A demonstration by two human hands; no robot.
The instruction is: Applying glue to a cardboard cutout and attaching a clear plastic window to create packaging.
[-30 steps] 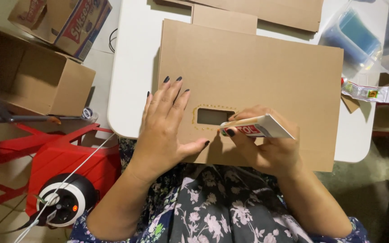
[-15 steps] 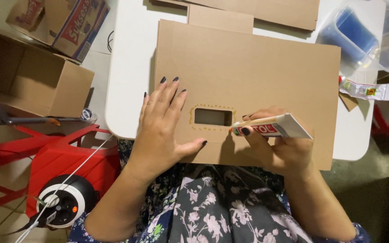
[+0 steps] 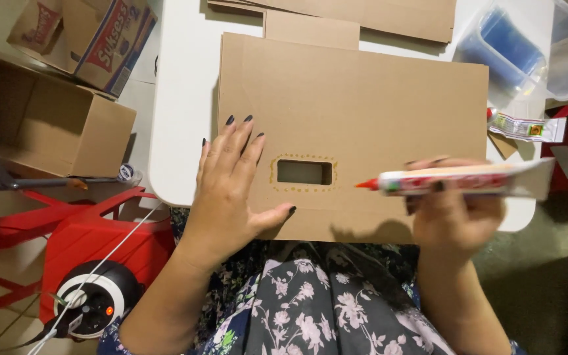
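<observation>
A brown cardboard sheet (image 3: 376, 105) lies on the white table (image 3: 182, 98), with a small rectangular cut-out (image 3: 304, 172) ringed by dots of glue. My left hand (image 3: 228, 187) presses flat on the sheet just left of the cut-out, fingers spread. My right hand (image 3: 451, 213) holds a white glue tube (image 3: 455, 181) with a red nozzle, level and lifted off the sheet, its tip pointing left a short way right of the cut-out.
More cardboard pieces (image 3: 336, 16) lie at the table's far edge. Clear plastic containers (image 3: 527, 46) and a second glue tube (image 3: 527, 127) sit at the right. Open cardboard boxes (image 3: 47, 125) and a red stand (image 3: 93, 236) with a cord stand on the floor at left.
My right hand has drawn the glue tube away from the cut-out's right edge, moving right and lifting it clear. The left hand stays flat on the sheet.
</observation>
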